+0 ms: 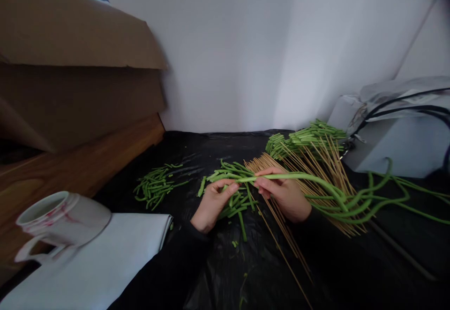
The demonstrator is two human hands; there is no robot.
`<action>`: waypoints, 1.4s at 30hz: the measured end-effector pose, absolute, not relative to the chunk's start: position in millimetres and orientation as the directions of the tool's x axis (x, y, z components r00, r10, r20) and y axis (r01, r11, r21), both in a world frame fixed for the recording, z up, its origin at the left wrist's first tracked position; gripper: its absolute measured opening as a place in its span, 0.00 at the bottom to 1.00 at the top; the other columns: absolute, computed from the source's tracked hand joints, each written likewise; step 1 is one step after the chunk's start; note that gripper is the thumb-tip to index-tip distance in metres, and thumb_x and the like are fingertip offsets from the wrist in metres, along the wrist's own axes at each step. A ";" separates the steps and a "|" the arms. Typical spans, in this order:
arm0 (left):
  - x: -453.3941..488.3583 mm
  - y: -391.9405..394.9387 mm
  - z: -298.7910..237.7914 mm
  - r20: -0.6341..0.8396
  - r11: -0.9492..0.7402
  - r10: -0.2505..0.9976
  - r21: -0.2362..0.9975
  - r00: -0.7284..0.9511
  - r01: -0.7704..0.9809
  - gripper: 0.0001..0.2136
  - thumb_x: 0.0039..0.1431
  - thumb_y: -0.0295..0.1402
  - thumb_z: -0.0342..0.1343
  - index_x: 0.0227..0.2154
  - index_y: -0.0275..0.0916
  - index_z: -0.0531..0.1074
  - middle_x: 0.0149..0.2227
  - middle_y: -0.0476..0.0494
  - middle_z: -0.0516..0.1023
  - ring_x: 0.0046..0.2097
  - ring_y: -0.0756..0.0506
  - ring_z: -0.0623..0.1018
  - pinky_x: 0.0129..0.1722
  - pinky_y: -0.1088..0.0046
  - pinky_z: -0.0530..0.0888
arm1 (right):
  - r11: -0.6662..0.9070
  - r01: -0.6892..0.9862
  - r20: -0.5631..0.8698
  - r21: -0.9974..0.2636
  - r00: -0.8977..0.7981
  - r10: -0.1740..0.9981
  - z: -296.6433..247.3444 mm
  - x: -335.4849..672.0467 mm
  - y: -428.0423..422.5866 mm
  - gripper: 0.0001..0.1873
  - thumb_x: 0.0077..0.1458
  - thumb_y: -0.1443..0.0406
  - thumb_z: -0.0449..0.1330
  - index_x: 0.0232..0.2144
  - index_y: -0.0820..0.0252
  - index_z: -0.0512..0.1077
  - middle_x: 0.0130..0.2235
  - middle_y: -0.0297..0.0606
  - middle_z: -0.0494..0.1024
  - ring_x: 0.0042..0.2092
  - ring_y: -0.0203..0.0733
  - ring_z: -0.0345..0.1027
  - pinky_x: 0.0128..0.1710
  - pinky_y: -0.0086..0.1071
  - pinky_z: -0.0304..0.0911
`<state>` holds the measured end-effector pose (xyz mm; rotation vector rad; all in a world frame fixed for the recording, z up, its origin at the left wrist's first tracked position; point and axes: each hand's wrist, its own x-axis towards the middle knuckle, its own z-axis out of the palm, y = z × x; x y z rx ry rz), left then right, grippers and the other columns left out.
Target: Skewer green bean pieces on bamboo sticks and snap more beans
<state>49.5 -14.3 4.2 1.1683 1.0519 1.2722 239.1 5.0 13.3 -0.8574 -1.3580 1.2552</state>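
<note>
My left hand (215, 203) pinches the pale end of a long green garlic scape (291, 176) between thumb and fingers. A short way along, my right hand (283, 196) grips the same scape, and its long curved part trails off to the right. Beneath and around my hands lie cut scape pieces (242, 209) in a loose heap. Thin bamboo skewers (265, 162) fan out under and behind my right hand. More long scapes (372, 200) curl past my right wrist.
Short cut pieces (154, 186) form a pile at left. Skewered pieces (305, 139) are stacked at the back right. Black plastic sheeting (211, 146) covers the table. A mug (70, 218) stands on a white folded sheet (116, 254). A cardboard box (80, 104) and a grey box with cables (397, 146) flank the area.
</note>
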 end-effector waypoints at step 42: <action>24.0 -3.2 24.1 -0.171 0.083 0.984 0.708 -0.057 -0.701 0.14 0.55 0.41 0.61 0.28 0.35 0.67 0.20 0.56 0.59 0.21 0.56 0.62 0.19 0.85 0.62 | -0.045 -0.114 -0.038 -0.992 -0.068 0.997 15.8 242.9 11.4 0.28 0.49 0.50 0.63 0.10 0.57 0.59 0.09 0.28 0.56 0.15 0.29 0.47 0.16 0.28 0.41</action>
